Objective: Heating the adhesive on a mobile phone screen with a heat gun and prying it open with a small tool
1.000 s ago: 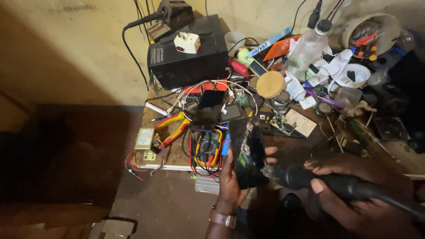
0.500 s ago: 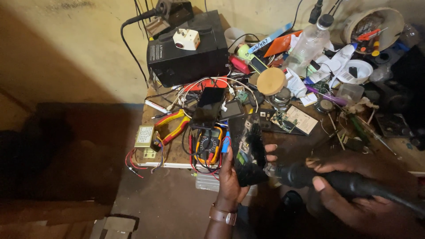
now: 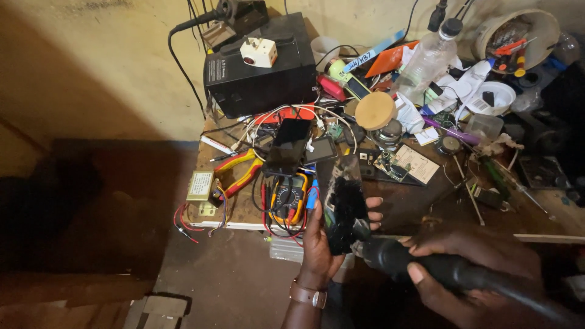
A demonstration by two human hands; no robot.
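Phone point(image 3: 345, 201) in left hand point(image 3: 320, 244)

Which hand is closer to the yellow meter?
Left. The left hand, holding the phone, sits just right of the yellow meter; the right hand, gripping the black tool, is farther right.

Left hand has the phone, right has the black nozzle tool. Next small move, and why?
Probably ease the nozzle tool a little closer to the phone's lower edge. The left hand holds the phone upright over the bench edge, and the right hand grips the tool with its tip just beside, seemingly short of, the phone's bottom corner.
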